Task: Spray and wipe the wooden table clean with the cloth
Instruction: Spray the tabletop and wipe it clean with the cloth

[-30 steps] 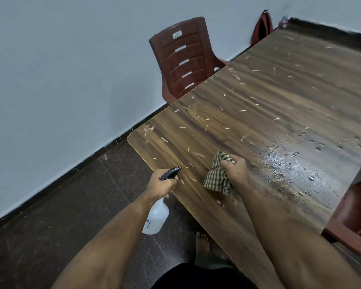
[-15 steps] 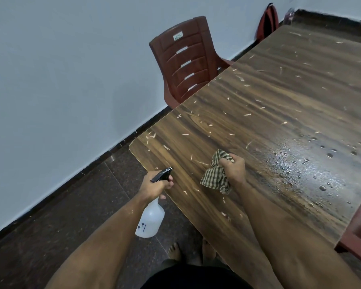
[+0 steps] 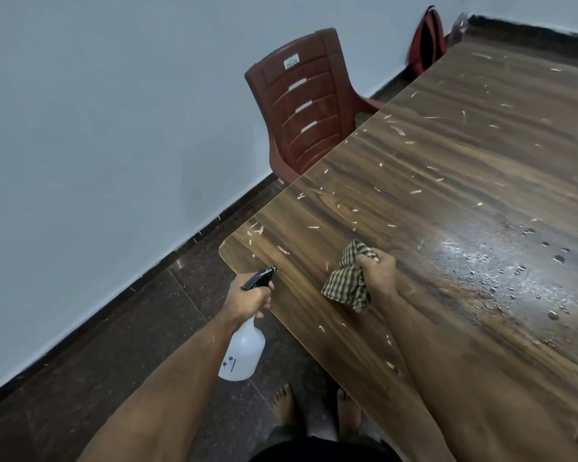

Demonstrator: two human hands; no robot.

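The right hand [image 3: 377, 273] gripped the soft, bunched checked cloth [image 3: 347, 281] on the brown wooden surface [image 3: 447, 181], near its left corner. The left hand [image 3: 247, 300] squeezed the light white plastic spray bottle [image 3: 242, 353] by its neck, just off the near edge. The cloth looked floppy, so a full fistful seemed the best hold.

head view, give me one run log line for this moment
left hand grips spray bottle off table edge | right hand holds checked cloth on wooden table | wet patch right | scraps remain

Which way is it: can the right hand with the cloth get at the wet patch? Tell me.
Probably yes. The right hand grips the cloth on the table, and only bare wood with small scraps lies between it and the wet patch.
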